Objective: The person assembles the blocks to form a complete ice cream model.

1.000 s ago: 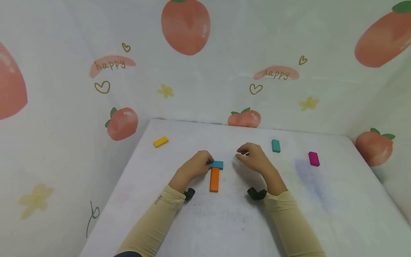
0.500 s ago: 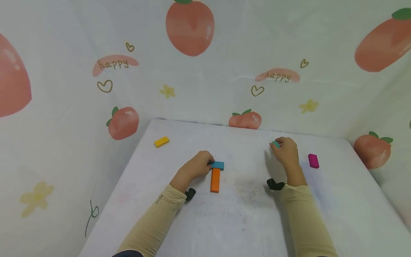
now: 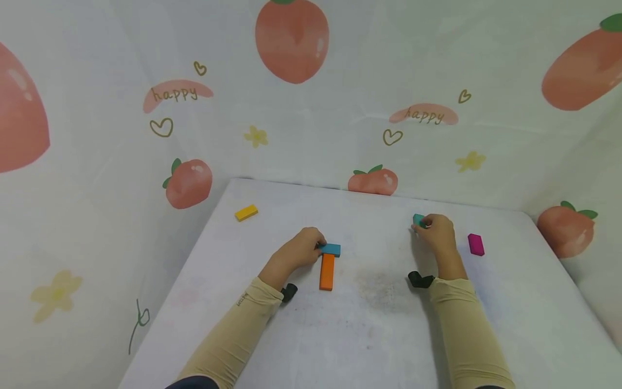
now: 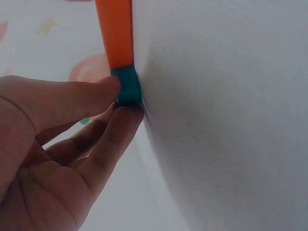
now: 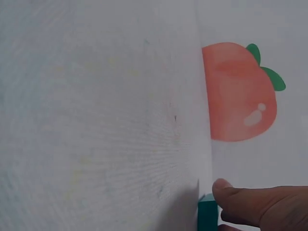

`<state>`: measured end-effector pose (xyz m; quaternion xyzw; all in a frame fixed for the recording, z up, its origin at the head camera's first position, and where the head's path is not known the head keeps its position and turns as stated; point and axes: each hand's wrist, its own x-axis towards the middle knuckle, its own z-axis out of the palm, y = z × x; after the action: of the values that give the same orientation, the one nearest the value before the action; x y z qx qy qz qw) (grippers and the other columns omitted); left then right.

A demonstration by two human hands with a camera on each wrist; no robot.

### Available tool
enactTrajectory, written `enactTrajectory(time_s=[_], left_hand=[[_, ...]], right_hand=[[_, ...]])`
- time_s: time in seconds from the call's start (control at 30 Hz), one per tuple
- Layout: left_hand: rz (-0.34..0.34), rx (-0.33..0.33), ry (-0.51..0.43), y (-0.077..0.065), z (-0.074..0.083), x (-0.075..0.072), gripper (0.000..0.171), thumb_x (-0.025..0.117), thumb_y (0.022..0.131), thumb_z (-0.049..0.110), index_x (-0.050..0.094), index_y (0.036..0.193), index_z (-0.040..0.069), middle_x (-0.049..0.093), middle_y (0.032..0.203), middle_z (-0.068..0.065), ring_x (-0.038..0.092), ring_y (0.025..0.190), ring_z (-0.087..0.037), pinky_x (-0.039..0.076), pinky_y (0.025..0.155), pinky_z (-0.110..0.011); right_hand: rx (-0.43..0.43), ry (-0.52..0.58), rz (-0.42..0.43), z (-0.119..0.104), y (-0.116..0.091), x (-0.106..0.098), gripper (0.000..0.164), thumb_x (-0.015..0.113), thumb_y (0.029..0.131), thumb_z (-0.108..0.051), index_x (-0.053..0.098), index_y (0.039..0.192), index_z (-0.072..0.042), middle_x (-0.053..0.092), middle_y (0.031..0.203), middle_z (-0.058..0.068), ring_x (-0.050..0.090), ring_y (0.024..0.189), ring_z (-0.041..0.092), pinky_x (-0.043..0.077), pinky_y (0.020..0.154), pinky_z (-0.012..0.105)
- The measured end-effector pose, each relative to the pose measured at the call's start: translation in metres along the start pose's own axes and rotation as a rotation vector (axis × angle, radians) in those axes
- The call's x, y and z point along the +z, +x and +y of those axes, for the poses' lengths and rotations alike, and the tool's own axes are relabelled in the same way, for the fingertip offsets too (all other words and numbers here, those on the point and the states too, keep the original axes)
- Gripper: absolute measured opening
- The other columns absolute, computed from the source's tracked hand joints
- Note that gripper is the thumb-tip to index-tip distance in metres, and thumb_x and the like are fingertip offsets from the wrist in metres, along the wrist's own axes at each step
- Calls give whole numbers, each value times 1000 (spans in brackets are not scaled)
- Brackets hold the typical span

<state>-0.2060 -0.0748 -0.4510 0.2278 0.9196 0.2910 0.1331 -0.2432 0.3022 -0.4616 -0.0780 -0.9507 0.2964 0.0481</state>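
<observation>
In the head view a blue block lies crosswise against the far end of an orange block, like a T. My left hand pinches the left end of the blue block. The left wrist view shows thumb and fingertips on two sides of its short end, with the orange block beyond it. Further right, my right hand has thumb and fingers around a teal block, which they partly cover. That teal block shows beside the thumb at the bottom of the right wrist view.
A yellow block lies at the back left of the white table. To the right of my right hand is a magenta block. A white cloth with printed fruit hangs behind the table.
My right hand has moved right from near the middle to the teal block and taken hold of it, tilting it briefly. The left hand stays at the blue block.
</observation>
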Motion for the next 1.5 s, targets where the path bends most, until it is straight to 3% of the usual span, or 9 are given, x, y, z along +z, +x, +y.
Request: enactTrajectory(time_s=[0.8, 1.5], left_hand=[[-8, -3, -18, 1, 0, -1, 27, 63, 103, -1, 72, 128, -8, 70, 130, -19, 63, 110, -25, 57, 106, -43], [-18, -37, -18, -1, 3, -3, 27, 64, 102, -1, 72, 128, -7, 68, 127, -18, 61, 105, -23, 57, 102, -41]], right_hand=[[17, 25, -6, -12, 1, 6, 41, 72, 97, -14, 67, 125, 16, 66, 131, 37, 62, 122, 51, 51, 106, 63], [-10, 47, -3, -32, 3, 28, 39, 70, 96, -10, 69, 126, 15, 68, 129, 35, 65, 119, 48, 55, 101, 60]])
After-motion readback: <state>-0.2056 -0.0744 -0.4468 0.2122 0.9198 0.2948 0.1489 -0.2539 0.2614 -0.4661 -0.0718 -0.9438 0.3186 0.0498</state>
